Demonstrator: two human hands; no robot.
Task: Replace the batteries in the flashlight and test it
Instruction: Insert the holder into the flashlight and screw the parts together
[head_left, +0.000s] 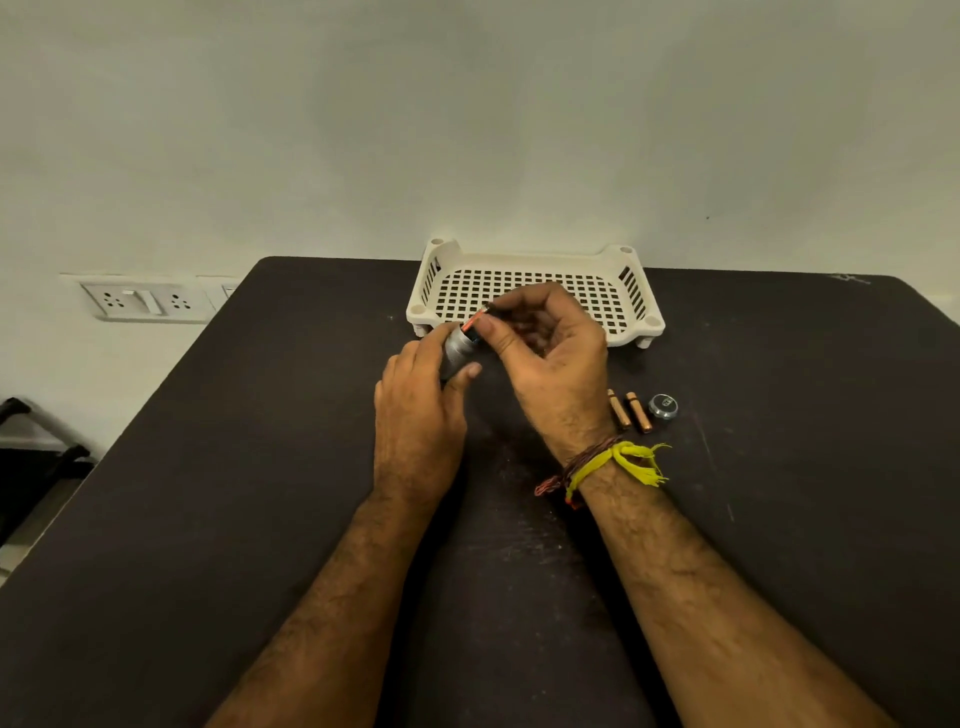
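Gripping flashlight (457, 349) left hand (421, 410), right hand (545, 358) pinching battery (475, 318)

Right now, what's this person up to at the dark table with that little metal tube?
A person is changing flashlight batteries. The left hand holds the small silver metal flashlight body, while the right hand pinches a slim orange-banded battery at its open end. Whether it is going in or coming out is unclear. Two copper-coloured batteries and the round silver end cap lie on the black table, right of the hands. A white perforated plastic tray stands behind.
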